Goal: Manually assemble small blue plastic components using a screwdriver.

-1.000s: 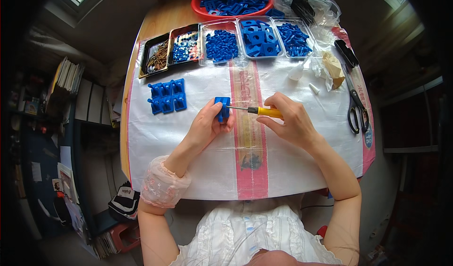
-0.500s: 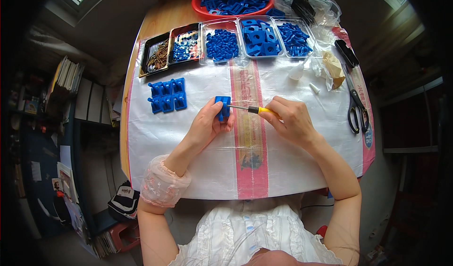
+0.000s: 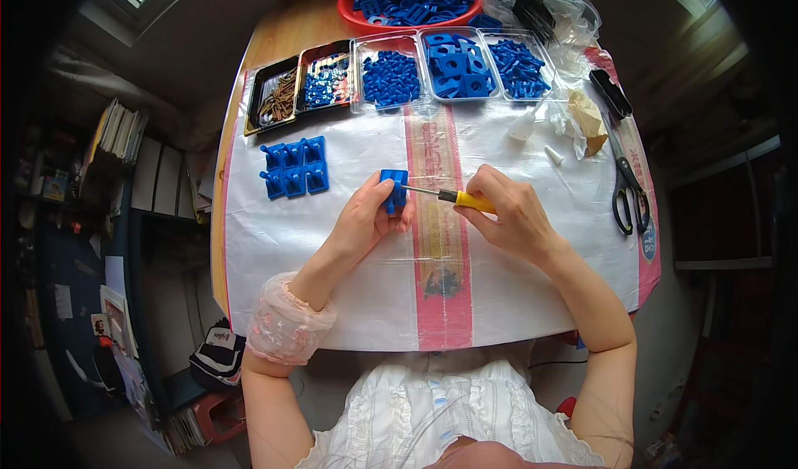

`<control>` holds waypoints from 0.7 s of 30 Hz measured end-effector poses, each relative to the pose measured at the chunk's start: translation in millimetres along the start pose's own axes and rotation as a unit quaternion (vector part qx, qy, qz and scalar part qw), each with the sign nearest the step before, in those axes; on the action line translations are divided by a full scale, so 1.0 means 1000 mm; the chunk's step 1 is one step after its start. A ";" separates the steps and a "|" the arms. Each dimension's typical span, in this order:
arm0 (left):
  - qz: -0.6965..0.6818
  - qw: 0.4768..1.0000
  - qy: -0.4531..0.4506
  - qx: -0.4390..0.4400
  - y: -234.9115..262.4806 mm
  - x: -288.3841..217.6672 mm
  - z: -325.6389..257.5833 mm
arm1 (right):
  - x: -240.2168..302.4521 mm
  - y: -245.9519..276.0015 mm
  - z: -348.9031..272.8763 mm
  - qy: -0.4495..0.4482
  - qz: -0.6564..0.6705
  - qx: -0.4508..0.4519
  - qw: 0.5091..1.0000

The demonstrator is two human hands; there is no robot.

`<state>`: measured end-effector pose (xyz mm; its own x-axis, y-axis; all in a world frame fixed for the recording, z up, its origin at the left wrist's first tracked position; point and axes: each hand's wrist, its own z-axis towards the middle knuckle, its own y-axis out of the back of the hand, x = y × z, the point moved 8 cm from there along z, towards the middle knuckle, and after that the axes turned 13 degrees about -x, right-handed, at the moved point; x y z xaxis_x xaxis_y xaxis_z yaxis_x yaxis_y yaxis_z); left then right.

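Over the middle of the table, my left hand (image 3: 370, 217) is closed around a small blue plastic part (image 3: 395, 185), thumb on its left side. My right hand (image 3: 511, 214) grips the yellow handle of a screwdriver (image 3: 472, 200) with a black collar. Its thin metal shaft points left, and the tip meets the right side of the blue part. Any screw at the tip is too small to make out. To the left of my hands, several blue assembled pieces (image 3: 293, 168) stand in two rows, with pegs sticking up.
Along the back stand a black tray of brass-coloured screws (image 3: 278, 96), a tray of small shiny metal and blue pieces (image 3: 328, 80) and clear boxes of blue parts (image 3: 391, 78). Behind them is a red basin (image 3: 349, 22). Black scissors (image 3: 625, 188) and a white nozzle (image 3: 554, 155) lie right.
My right hand has turned slightly on the screwdriver handle, fingers shifting. The screwdriver tip stays against the blue part, and my left hand is almost still.
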<state>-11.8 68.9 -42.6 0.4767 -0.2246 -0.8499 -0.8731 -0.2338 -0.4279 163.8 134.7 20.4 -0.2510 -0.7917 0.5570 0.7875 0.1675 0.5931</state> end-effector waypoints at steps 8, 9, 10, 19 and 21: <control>0.000 1.000 0.005 -0.005 0.002 0.001 0.000 | 0.002 0.003 0.004 0.014 -0.041 -0.003 0.999; 0.001 1.000 0.007 -0.007 0.002 0.001 0.000 | 0.003 0.003 0.005 0.017 -0.044 -0.002 0.999; 0.001 1.000 0.006 -0.010 0.002 0.001 -0.001 | 0.004 0.004 0.005 0.019 -0.047 -0.001 0.999; -0.002 1.000 0.007 -0.008 0.004 0.002 0.000 | -0.001 -0.002 0.001 0.005 -0.049 0.032 0.998; -0.001 1.000 0.007 -0.008 0.004 0.002 0.000 | 0.000 -0.002 0.001 0.003 -0.047 0.028 0.998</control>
<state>-14.4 67.5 -45.6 0.4800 -0.2377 -0.8445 -0.8704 -0.2494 -0.4245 161.9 135.2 19.7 -0.3192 -0.8093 0.4931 0.7276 0.1241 0.6747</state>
